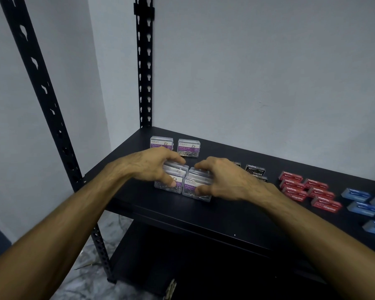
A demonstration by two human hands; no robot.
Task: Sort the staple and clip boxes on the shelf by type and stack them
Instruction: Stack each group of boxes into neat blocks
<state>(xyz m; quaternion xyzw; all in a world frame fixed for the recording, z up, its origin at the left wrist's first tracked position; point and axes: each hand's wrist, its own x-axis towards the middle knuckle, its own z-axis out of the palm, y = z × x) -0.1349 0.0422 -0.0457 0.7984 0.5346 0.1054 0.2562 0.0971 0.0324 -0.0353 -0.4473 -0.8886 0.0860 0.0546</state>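
Hands at work, head view: our left hand grips one stack of clear paper clip boxes, our right hand a second stack, side by side on the shelf. Stacking clips seems underway; next, we judge, the two loose clip boxes behind.

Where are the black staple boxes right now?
In the head view, the black staple boxes sit mid-shelf, just behind the right hand, with the red staple boxes to their right.
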